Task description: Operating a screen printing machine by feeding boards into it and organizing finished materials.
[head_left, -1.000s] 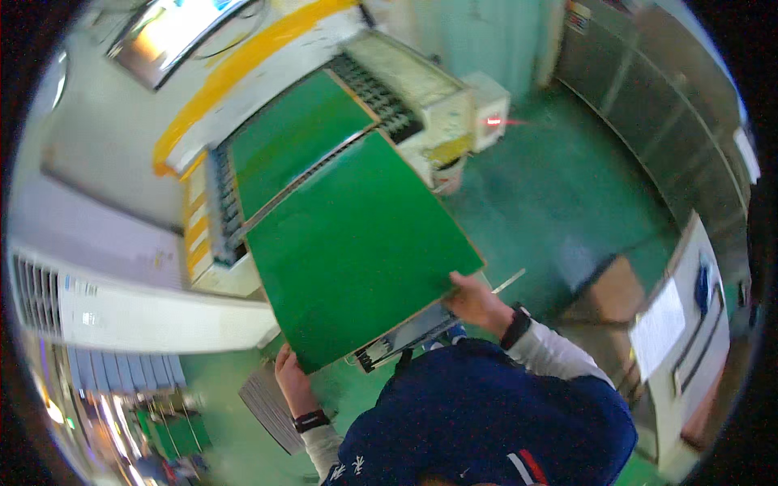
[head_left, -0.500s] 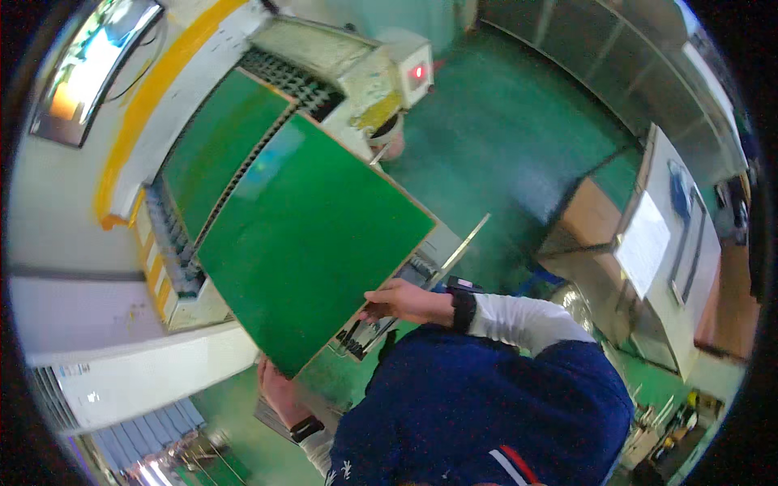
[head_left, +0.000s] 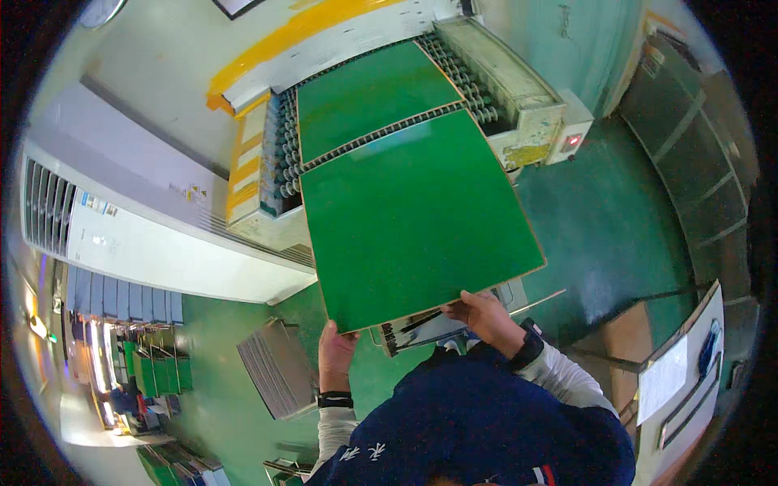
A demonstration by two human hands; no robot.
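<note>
Between my hands is a large flat green panel (head_left: 417, 223) with thin brown edges. My left hand (head_left: 335, 350) grips its near left corner. On the near edge, farther right, my right hand (head_left: 485, 321) holds it with the thumb on top and the fingers underneath. The panel's far edge lies at the mouth of a roller conveyor machine (head_left: 519, 81); how far the rollers bear it is hidden. Just beyond, a second green panel (head_left: 369, 93) lies flat on the rollers, with a narrow strip of rollers showing between the two.
A white air-conditioner unit (head_left: 162, 231) stands at the left. Below it is a stack of grey boards (head_left: 277, 368). A control box with a red light (head_left: 573, 141) sits on the machine's right side. At the right is a board with a white sheet (head_left: 663, 385).
The view has swung left, so the machine and panels sit farther right and straighter in the picture. Both hands still hold the near panel.
</note>
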